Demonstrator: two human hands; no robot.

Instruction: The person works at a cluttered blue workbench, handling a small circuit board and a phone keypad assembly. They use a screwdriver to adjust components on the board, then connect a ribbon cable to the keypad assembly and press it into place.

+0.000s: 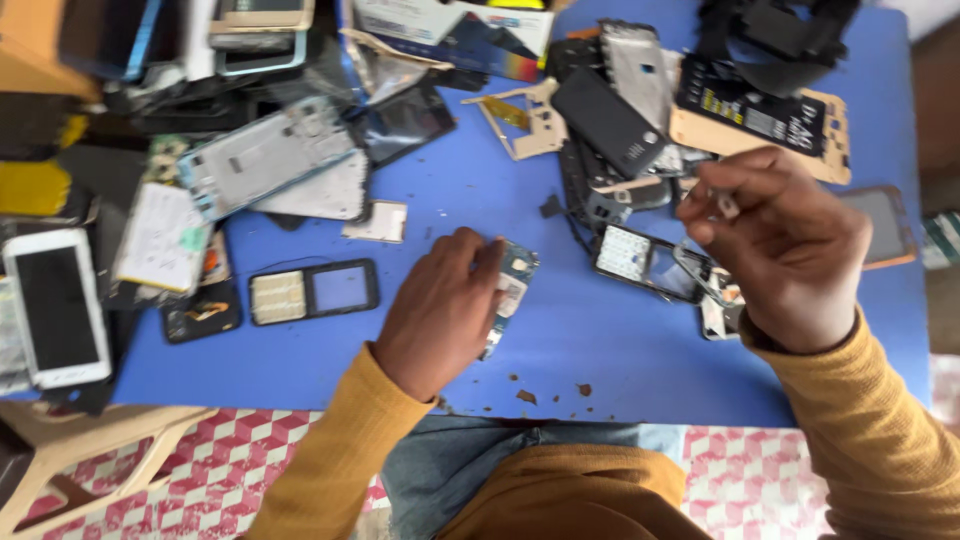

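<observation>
A: Where is the left hand [440, 310]?

B: Just left of the frame's centre, palm down on the blue table [600, 350]. Its fingers curl over a small circuit board [512, 280] and press it flat; the board's upper end sticks out past the fingertips.

A: And the right hand [785, 245]?

B: Right of centre, lifted above the table. Thumb and forefinger are pinched together on a tiny pale part [727, 206]; it is too small to tell what it is.

A: What lies between the two hands?

B: A keypad phone front [645, 262] with a white key grid, near the right hand's knuckles. Above it, in the upper middle, sits a heap of dark phone shells [610, 120] and a tan frame [525, 120].

A: And on the left side?

B: A white smartphone [57, 305] at the left edge, screen up. A black keypad bezel [313, 291] lies left of the left hand, well apart from it. Higher up, a silver phone chassis [265, 155] rests tilted among other parts.

A: Anything at the lower edge?

B: Brown crumbs [550, 392] are scattered on the table near the person's mustard sleeves [330, 460].
</observation>
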